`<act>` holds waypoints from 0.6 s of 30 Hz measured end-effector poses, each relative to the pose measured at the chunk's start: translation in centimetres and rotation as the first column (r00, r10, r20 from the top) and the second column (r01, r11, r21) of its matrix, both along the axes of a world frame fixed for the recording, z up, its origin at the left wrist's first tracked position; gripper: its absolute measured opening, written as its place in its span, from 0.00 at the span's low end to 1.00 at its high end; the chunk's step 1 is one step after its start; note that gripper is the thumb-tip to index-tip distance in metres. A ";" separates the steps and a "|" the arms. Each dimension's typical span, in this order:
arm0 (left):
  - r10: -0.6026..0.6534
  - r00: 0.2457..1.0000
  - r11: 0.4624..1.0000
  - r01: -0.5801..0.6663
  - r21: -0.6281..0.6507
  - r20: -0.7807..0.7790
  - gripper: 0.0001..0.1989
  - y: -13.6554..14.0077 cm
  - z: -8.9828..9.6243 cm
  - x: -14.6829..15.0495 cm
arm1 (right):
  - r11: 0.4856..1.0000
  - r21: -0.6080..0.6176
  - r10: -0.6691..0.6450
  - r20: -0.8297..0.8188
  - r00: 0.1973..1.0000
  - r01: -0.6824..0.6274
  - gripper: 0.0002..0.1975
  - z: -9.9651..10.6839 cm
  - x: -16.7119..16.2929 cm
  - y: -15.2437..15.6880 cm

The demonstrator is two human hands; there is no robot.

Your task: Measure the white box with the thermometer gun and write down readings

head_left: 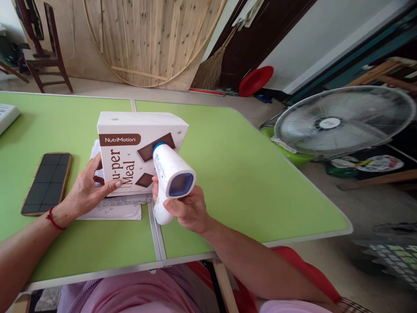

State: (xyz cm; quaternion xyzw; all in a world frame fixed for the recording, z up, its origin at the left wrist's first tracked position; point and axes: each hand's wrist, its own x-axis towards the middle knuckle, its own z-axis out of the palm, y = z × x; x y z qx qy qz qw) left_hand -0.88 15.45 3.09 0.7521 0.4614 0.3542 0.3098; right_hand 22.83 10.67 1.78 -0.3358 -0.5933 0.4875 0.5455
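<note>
A white and brown NutriMotion box (122,121) stands upright on papers (120,212) across the seam of the green table. My left hand (89,184) grips its lower left edge, thumb on the front face and fingers behind. In my right hand (187,208) is a white infrared thermometer (172,169), held by its handle with the fingers wrapped round. Its blue-ringed nose points at the front of the box, close to a brown picture there; whether it touches I cannot tell. The small screen facing me looks dark.
Left of the box lies a phone (48,182) on the green table (247,187). A white device (7,116) sits at the table's far left. A large fan (345,121) stands beyond the right edge, with a broom (215,65) and red basin (256,81) behind.
</note>
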 end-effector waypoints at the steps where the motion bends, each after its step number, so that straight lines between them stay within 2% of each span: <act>1: 0.004 1.000 1.000 -0.004 -0.013 -0.007 0.32 0.0 0.0 0.0 | 1.000 0.002 0.001 -0.002 1.000 -0.001 0.15 0.0 0.0 0.0; 10: 0.007 1.000 1.000 -0.007 -0.030 0.011 0.33 0.0 0.1 0.0 | 0.999 0.034 0.019 -0.002 1.000 -0.019 0.12 0.0 0.1 0.1; 18: 0.005 0.996 0.998 0.001 -0.063 0.089 0.31 0.0 0.4 0.3 | 0.999 0.035 0.017 -0.028 0.999 -0.016 0.10 -0.1 0.2 0.1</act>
